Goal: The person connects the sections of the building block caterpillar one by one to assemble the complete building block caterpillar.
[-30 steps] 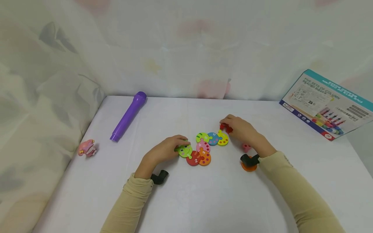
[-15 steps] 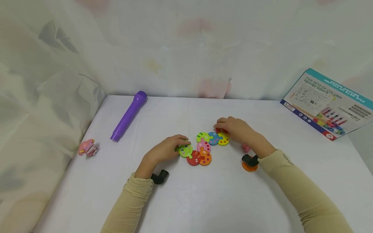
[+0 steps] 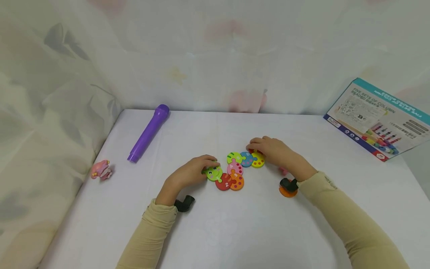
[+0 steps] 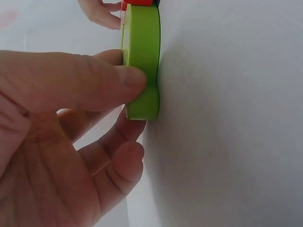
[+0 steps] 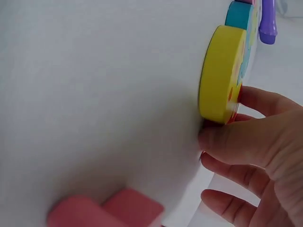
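A chain of round number puzzle pieces lies on the white table, forming a caterpillar. My left hand (image 3: pixel 191 172) pinches its green smiling head piece (image 3: pixel 214 174) at the left end, thumb on the edge in the left wrist view. Joined on are a red piece (image 3: pixel 223 182) marked 2, an orange one (image 3: pixel 237 181), a pink one (image 3: pixel 234 168), a light green one (image 3: pixel 233 157), a blue one (image 3: pixel 247 160) and a yellow one (image 3: pixel 258 160). At the yellow piece's far side my right hand (image 3: pixel 277 152) pinches another red piece (image 3: pixel 256 151), mostly hidden under the fingers.
Beneath the right wrist camera (image 3: pixel 287 184) lies an orange disc (image 3: pixel 288 192), with a pink piece (image 3: pixel 283 171) beyond it. A purple toy microphone (image 3: pixel 147 134) and a pink figurine (image 3: pixel 101 170) lie left. A cardboard box (image 3: pixel 376 119) stands back right.
The right hand has brought the red piece leftward, from beside the yellow piece to its far edge; over the last half second it barely moves. The left hand stays on the head piece.
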The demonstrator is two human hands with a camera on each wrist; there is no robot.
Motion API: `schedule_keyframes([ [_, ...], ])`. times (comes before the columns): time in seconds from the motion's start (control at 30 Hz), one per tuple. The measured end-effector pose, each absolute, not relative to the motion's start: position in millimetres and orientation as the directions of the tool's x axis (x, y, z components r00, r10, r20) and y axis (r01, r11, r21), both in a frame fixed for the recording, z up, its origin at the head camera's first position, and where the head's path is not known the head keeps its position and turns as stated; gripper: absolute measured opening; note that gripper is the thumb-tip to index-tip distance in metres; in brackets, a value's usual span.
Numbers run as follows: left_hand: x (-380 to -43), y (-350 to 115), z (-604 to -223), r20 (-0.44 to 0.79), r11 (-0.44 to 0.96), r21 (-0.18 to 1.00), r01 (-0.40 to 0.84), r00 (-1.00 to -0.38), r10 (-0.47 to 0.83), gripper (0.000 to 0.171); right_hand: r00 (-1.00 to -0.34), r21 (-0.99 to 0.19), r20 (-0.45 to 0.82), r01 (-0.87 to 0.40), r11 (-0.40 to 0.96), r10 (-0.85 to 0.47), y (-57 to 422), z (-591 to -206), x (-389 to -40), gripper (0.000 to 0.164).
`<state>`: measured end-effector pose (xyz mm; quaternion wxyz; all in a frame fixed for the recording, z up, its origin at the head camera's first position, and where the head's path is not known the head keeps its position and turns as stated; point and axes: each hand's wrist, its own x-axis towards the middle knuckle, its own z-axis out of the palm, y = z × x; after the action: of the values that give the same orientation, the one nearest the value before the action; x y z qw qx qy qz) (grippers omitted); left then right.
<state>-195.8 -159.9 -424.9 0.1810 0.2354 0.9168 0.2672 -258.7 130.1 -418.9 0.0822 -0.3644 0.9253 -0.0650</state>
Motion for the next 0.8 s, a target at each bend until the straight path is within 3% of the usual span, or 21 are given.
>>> schedule_keyframes([
  [0.27, -196, -160, -423, -0.213, 0.754, 0.571, 0.324, -0.829, 0.517, 0.047, -0.801, -0.203, -0.18, -0.537, 0.819, -0.57, 144, -413, -252, 0.06],
  [0.57, -196, -159, -425, -0.213, 0.754, 0.565, 0.336, -0.823, 0.526, 0.047, -0.914, -0.326, -0.133, -0.325, 0.888, -0.383, 187, -409, -226, 0.056],
  [0.8, -196, -161, -425, -0.201, 0.748, 0.568, 0.344, -0.823, 0.531, 0.048, -0.936, -0.369, -0.122, -0.265, 0.891, -0.329, 211, -409, -209, 0.055],
])
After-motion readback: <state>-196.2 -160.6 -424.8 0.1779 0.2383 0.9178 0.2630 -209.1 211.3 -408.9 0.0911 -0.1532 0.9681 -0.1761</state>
